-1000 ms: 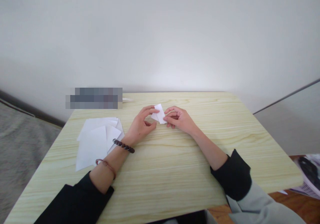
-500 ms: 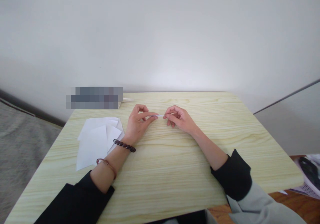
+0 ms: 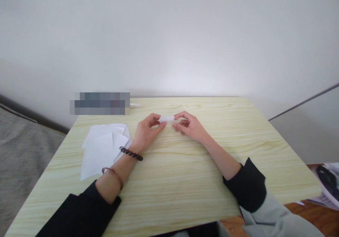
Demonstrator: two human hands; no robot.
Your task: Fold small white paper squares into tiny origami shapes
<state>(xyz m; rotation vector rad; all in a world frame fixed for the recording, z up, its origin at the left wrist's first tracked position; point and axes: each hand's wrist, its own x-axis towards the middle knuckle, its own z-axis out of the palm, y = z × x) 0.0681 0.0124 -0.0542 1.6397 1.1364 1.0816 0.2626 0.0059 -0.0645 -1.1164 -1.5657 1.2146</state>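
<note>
white paper (image 3: 167, 118) | left hand (image 3: 146, 132) — pinching one end | right hand (image 3: 192, 127) — fingers parted, touching other

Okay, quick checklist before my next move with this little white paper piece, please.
1. Left hand on the white paper piece: ok, holding its left end.
2. Right hand touching the right end: ok, by its index finger.
3. Right thumb on the paper: not ok, it looks apart from the near edge.
4. Loose sheets clear of the left forearm: cannot tell, they overlap in view.
5. Sleeves back from the hands: ok, both end short of the wrists.
</note>
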